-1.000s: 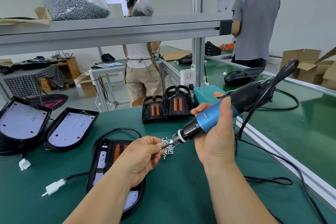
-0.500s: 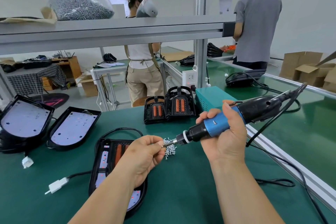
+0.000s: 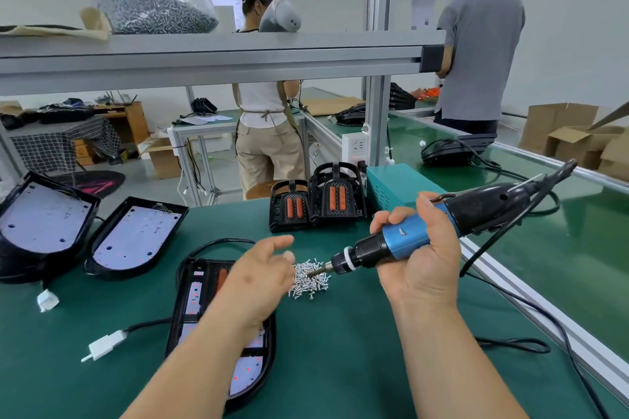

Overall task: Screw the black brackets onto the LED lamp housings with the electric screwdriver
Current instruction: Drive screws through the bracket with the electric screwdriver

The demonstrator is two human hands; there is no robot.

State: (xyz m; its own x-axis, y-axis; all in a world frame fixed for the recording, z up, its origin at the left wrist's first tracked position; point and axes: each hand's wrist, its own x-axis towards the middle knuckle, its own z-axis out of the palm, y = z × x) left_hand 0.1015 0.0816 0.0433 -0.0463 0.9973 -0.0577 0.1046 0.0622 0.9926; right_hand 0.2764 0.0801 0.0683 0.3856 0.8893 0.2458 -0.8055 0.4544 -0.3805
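R hand (image 3: 425,269) grips electric screwdriver (image 3: 408,238) w/ fingers wrapped round the blue body, bit tip down over the screw pile (image 3: 311,279). L hand (image 3: 258,279) is loosely spread, holding nothing, above the LED lamp housing (image 3: 194,289) on the green desk (image 3: 340,367), just beside the screws. Black brackets (image 3: 337,197) stand at desk's back edge; 2 more housings (image 3: 136,238) sit far left.

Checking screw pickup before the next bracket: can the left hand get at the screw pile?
Probably yes. The left hand, fingers relaxed, is right beside the screw pile, nothing between them. The electric screwdriver, gripped by the right hand, points its bit at the pile's other side and could crowd it.
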